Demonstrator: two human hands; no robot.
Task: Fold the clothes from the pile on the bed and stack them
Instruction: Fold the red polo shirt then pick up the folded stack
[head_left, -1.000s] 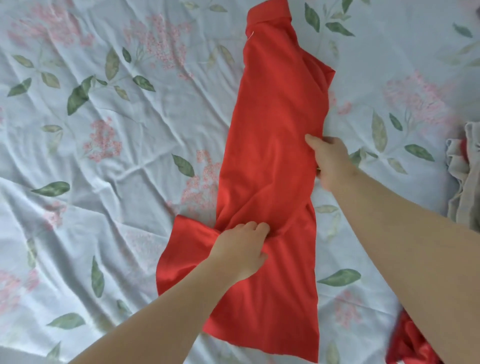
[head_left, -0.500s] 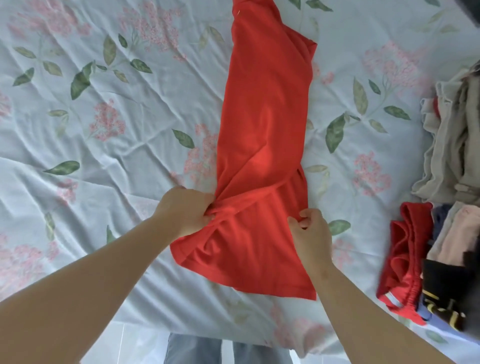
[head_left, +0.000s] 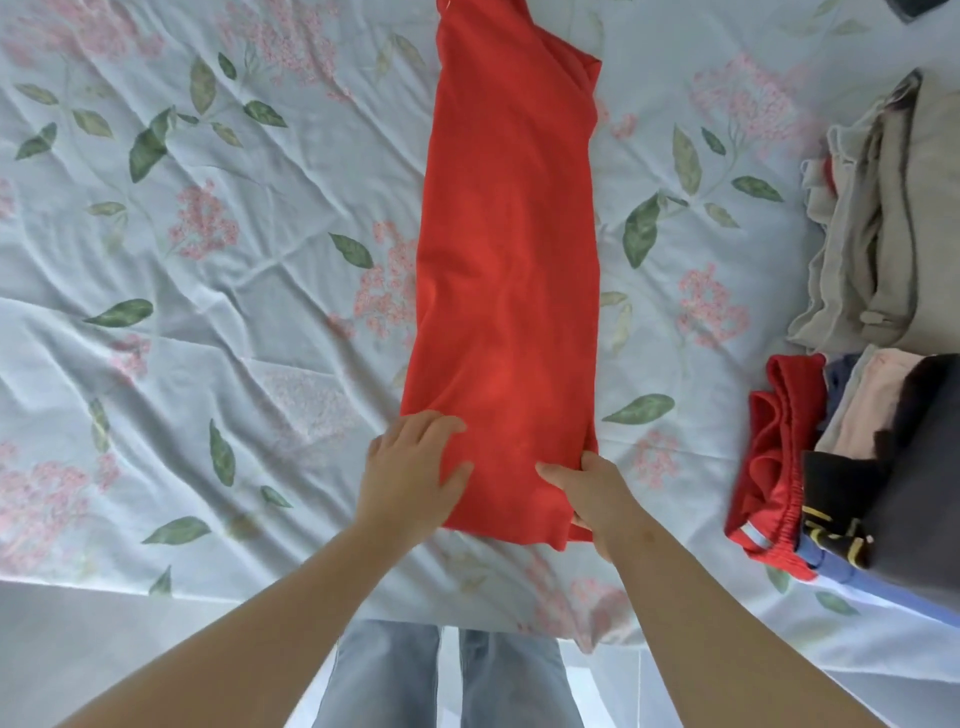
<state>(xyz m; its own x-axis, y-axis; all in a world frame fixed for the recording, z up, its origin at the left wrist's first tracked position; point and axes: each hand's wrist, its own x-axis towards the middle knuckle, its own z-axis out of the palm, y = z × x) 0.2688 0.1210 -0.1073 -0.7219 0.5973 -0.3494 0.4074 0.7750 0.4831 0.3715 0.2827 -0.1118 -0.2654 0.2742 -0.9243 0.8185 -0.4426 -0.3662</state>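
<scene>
- Here, left hand (head_left: 410, 470) lies flat on the red garment (head_left: 509, 260); right hand (head_left: 592, 493) pinches its corner.
- Wrinkled floral bedsheet (head_left: 234, 332) lies beneath both; clothes stack (head_left: 893, 426) sits right of the right hand.

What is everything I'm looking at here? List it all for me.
red garment: one, red, folded into a long strip, middle of the bed.
bedsheet: one, pale blue with pink flowers and green leaves, under everything.
beige clothes: one heap, beige, far right.
folded stack: one, red, blue, pink, black and grey pieces, near right.
jeans: one pair, light blue, bottom edge.
left hand: one, flat on the garment's near left corner.
right hand: one, grips its near right corner.
</scene>
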